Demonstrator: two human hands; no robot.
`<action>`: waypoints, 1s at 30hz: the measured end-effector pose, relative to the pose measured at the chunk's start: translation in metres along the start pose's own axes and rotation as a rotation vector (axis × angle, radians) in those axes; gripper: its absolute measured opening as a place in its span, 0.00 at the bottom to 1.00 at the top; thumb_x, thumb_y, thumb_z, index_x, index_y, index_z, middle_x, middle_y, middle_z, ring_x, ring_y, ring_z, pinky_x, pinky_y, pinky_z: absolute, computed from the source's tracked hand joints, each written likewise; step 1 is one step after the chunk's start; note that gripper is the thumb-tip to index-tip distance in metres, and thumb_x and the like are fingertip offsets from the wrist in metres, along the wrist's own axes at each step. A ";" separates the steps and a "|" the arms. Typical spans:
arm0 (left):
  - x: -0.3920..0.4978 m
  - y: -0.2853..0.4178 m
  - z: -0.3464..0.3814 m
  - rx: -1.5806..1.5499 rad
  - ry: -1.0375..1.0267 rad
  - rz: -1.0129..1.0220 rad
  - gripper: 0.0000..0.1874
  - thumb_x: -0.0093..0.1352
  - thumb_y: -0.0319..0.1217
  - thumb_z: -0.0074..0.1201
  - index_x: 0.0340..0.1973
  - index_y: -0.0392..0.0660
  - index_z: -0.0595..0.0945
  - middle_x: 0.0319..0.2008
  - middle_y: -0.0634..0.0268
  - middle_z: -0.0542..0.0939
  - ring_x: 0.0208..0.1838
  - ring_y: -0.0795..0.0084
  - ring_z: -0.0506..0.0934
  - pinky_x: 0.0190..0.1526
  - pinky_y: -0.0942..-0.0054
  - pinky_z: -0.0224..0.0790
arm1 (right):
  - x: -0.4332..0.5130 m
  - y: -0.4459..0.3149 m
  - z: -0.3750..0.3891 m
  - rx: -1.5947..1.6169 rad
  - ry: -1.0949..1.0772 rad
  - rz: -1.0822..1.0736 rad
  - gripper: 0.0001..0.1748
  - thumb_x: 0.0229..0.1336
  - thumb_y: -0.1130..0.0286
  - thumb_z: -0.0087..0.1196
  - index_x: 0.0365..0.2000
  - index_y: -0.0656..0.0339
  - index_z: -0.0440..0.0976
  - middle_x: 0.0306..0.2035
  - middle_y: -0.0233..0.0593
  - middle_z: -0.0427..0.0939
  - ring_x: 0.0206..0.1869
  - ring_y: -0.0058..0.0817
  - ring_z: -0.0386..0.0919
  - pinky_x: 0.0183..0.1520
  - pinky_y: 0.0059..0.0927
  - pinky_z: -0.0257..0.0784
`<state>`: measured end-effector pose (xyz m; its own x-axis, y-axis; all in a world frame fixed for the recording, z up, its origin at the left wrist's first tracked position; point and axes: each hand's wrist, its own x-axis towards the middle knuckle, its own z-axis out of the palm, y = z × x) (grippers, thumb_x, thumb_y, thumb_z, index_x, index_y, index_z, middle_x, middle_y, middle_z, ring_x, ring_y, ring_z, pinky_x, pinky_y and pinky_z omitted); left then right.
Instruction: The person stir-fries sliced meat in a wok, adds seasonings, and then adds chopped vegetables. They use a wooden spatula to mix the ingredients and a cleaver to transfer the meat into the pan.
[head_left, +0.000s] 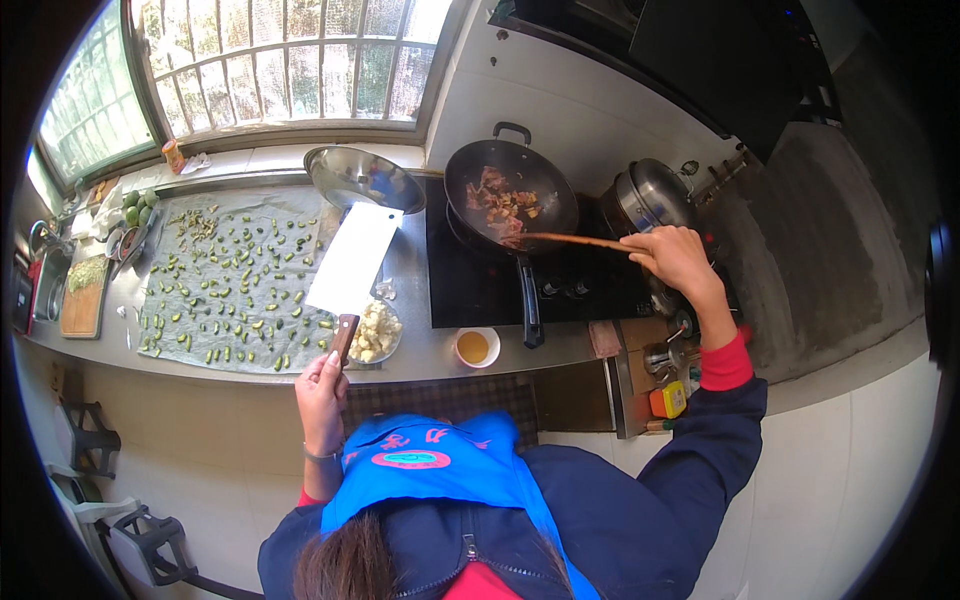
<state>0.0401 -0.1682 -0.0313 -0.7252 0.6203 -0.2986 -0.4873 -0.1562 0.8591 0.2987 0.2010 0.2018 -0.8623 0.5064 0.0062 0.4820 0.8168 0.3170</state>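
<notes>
My left hand (322, 394) grips the wooden handle of a Chinese cleaver (352, 259), its broad blade raised over the counter's front edge. Close beside the handle is a bowl of cauliflower florets (376, 330). In my right hand (671, 259) is a long wooden spatula or spoon (577, 239); its far end reaches into a black wok (551, 176). Sliced meat (491, 180) and small yellowish-brown pieces lie in the wok, which sits on the black cooktop (480, 300). A small bowl of yellow liquid (474, 347) stands in front of the cooktop.
Cut green vegetable pieces (247, 281) are spread over a cloth (169, 330) on the left. Behind the cleaver rests a large metal lid or pan (360, 176). A lidded steel pot (649, 195) occupies the right burner. Further left are a cutting board (82, 315) and sink (51, 289).
</notes>
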 end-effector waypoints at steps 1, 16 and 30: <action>0.000 -0.001 0.000 0.006 -0.001 0.012 0.12 0.73 0.36 0.51 0.40 0.38 0.77 0.14 0.78 0.63 0.14 0.90 0.56 0.15 0.85 0.41 | -0.001 -0.002 0.001 -0.012 -0.048 0.076 0.13 0.50 0.59 0.62 0.39 0.43 0.82 0.30 0.37 0.82 0.35 0.40 0.80 0.38 0.41 0.75; -0.015 -0.012 -0.022 -0.075 0.222 0.058 0.13 0.73 0.38 0.51 0.35 0.40 0.76 0.13 0.77 0.62 0.13 0.90 0.54 0.13 0.86 0.40 | 0.025 -0.061 0.162 0.317 0.079 0.366 0.25 0.58 0.57 0.54 0.56 0.47 0.69 0.35 0.56 0.79 0.39 0.55 0.78 0.42 0.53 0.72; -0.004 -0.008 -0.105 -0.113 0.545 0.109 0.15 0.74 0.40 0.48 0.36 0.40 0.77 0.14 0.76 0.62 0.11 0.89 0.53 0.13 0.84 0.38 | -0.009 -0.171 0.215 2.388 0.225 1.027 0.23 0.70 0.50 0.40 0.46 0.61 0.68 0.24 0.40 0.73 0.18 0.24 0.67 0.21 0.26 0.63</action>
<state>-0.0042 -0.2499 -0.0802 -0.9061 0.1142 -0.4074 -0.4225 -0.2967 0.8564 0.2576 0.1155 -0.0563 -0.3374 0.8097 -0.4801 -0.2810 -0.5734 -0.7696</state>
